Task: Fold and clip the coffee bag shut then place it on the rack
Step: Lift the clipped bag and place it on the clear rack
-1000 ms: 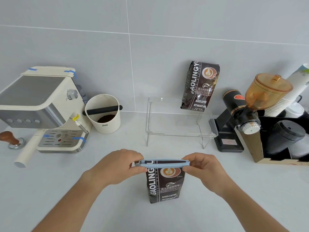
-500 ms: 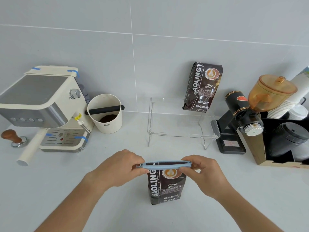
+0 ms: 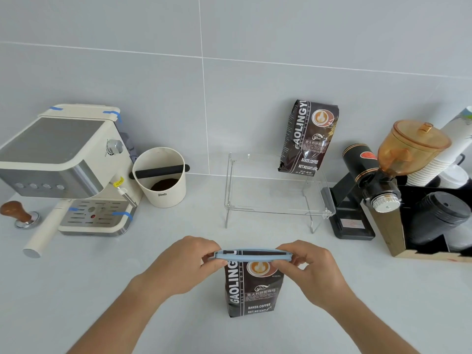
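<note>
Both the left hand (image 3: 187, 268) and the right hand (image 3: 310, 270) pinch the blue clip (image 3: 252, 255) over the coffee bag (image 3: 254, 290) between them, seemingly finishing clipping, so next comes lifting it to the clear rack (image 3: 277, 213) beyond the fingers.

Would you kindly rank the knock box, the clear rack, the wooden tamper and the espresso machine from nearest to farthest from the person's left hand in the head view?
From the left hand:
1. Clear rack, just ahead and to the right.
2. Knock box, ahead, slightly left.
3. Espresso machine, further left.
4. Wooden tamper, far left at the counter's edge.
</note>
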A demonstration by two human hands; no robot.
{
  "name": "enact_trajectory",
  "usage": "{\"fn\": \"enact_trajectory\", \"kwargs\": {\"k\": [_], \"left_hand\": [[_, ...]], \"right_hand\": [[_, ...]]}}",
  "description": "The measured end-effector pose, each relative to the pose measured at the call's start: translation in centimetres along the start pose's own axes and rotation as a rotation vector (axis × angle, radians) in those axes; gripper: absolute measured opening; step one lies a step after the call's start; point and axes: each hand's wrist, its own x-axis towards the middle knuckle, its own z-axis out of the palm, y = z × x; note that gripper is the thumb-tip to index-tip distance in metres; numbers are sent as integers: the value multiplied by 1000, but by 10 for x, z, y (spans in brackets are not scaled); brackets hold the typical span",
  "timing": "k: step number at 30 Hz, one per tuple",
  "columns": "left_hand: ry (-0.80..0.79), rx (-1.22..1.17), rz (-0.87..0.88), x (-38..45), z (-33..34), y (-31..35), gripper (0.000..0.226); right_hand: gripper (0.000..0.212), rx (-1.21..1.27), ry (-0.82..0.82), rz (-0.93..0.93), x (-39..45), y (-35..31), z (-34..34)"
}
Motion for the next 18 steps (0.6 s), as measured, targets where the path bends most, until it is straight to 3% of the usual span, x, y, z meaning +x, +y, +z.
{"fn": "enact_trajectory", "kwargs": {"k": [4,7,11,18], "left_hand": [[66,-360,-87,-6,9,8,13],[72,-560,-135,-10,24,13,8],[87,-745,-255,-18,55,10,28],[88,-847,-387,-33,98,1,53]], "right_hand": [[36,102,-15,61,0,10,2],[45,183,-74,203,-6,22,9],[55,193,-161,299,-20,40,22],[53,201,-179,297,-41,56,36]]}}
